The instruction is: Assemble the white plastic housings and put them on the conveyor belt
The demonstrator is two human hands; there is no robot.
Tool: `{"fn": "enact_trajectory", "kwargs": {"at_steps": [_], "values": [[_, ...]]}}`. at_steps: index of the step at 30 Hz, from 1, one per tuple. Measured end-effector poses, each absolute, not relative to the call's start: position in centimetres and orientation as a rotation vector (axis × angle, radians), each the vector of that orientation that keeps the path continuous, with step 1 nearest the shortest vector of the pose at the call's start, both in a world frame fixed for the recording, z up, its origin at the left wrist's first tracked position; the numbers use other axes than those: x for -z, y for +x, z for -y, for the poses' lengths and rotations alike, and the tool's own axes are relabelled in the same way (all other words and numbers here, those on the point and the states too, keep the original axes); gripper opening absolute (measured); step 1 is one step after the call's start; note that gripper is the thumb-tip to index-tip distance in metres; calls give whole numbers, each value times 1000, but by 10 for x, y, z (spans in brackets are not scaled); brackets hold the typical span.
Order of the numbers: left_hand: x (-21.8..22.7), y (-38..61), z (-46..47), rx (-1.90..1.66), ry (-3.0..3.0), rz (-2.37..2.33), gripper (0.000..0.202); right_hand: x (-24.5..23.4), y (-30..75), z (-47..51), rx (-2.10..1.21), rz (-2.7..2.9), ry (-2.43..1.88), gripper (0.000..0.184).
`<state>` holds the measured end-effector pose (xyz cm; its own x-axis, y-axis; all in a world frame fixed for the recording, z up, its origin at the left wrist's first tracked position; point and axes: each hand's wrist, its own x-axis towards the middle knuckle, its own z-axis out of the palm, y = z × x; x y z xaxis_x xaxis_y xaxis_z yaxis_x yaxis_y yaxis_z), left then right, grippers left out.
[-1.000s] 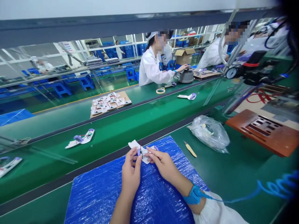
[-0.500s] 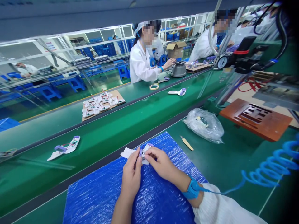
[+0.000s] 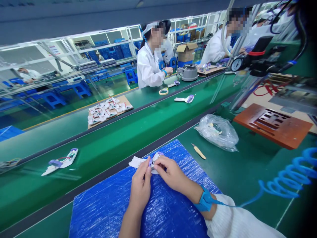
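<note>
The left hand [image 3: 141, 185] and right hand [image 3: 170, 170], equally near, both pinch the white-and-purple plastic shell [image 3: 136, 161], its long axis crosswise, one end jutting leftward past the left.

No legible writing or numbers

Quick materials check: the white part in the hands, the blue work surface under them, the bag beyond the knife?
White part: probably moulded plastic, opaque and fairly matte.
Blue work surface: seemingly covered in glossy plastic film, given its streaky, wrinkled highlights; its core is hidden.
Bag: likely thin, clear plastic, crinkled and see-through.
</note>
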<state>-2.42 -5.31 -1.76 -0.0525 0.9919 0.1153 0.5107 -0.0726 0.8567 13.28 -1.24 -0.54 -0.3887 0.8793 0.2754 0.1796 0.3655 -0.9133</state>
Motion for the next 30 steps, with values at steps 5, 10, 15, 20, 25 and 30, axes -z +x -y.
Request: {"fn": "enact_trajectory", "kwargs": {"at_steps": [5,10,15,20,25,30], "values": [[16,-24,53,-1037,1668,-1598,42,4,135,11,-1045,1847,-915,17],[13,-22,53,-1031,1696,-1572,40,1,138,8,-1075,1881,-878,18],[9,-21,55,-1034,1720,-1558,40,2,137,10,-1072,1886,-883,20],[9,-18,52,-1081,1701,-1542,39,8,133,11,-1093,1827,-943,21],[9,-11,58,-1149,1676,-1589,38,14,126,14,-1114,1780,-992,22],[-4,-9,60,-1295,1592,-1724,39,27,127,15,-925,1616,-1079,26]]}}
